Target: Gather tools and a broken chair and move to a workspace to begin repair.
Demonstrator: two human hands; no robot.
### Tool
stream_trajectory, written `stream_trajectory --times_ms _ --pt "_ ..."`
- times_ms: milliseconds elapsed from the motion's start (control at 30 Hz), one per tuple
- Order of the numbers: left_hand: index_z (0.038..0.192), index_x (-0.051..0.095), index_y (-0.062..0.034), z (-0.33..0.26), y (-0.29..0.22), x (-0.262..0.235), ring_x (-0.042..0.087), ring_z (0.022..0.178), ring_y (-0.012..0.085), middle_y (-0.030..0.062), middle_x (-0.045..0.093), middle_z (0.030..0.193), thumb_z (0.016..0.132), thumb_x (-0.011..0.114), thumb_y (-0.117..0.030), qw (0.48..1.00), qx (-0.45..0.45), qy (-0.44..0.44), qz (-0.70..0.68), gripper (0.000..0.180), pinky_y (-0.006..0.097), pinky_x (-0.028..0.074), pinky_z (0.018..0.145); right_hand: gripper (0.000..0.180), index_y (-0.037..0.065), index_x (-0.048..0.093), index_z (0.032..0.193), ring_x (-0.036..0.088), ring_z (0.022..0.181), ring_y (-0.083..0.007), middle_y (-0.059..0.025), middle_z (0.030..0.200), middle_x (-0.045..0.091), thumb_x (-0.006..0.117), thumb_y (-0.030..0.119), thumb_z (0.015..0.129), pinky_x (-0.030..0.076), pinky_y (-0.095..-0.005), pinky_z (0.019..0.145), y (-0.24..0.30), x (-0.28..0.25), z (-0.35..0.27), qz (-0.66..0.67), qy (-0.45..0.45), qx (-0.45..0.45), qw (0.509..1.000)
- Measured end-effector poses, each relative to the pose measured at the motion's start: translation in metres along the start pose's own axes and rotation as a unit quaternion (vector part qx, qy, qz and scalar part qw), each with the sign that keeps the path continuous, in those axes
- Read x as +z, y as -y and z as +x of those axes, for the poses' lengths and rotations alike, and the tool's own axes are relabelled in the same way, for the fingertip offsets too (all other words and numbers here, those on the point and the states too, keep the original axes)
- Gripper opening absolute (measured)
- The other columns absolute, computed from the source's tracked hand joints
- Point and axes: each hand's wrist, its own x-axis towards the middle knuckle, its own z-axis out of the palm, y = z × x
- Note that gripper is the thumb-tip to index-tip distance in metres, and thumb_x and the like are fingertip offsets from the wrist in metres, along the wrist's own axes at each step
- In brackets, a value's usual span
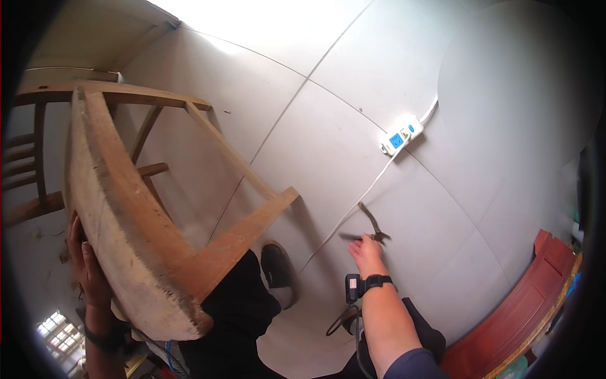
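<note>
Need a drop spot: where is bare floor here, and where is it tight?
Free: grey floor beyond the power strip, and between its white cord and the wooden chair frame. Crowded: by the right hand, pliers and shoe.

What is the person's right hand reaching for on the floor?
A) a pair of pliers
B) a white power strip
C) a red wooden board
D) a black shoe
A: the right hand stretches down to the pliers on the grey floor, its fingers at their handles, while the power strip lies farther away and the left hand rests on the wooden chair.
</note>
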Motion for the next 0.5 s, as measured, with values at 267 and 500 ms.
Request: stream_trajectory --times_ms 267,500 --pt "0.136 0.045 0.0012 0.002 -0.004 -0.002 0.037 0.136 0.0308 0.0174 0.04 0.146 0.094 0.043 -0.013 1.0 0.0 -0.021 0.014 0.044 0.039 0.025 0.114 0.023 -0.001 0.047 0.107 0.062 0.087 -0.0277 -0.0149 0.1 0.056 0.055 0.015 0.093 0.057 -0.0403 0.078 0.067 -0.037 -0.155 0.098 0.077 -0.143 0.982" --pt "0.128 0.051 0.0014 0.0 -0.026 -0.053 0.044 0.129 0.0366 0.0228 0.046 0.139 0.093 0.055 -0.021 0.998 -0.007 0.056 0.013 0.041 0.04 0.035 0.108 0.015 0.003 0.052 0.104 0.065 0.086 -0.0268 -0.0122 0.099 0.06 0.054 0.015 0.095 0.058 -0.0393 0.077 0.122 -0.124 -0.412 0.07 0.193 -0.279 0.938"
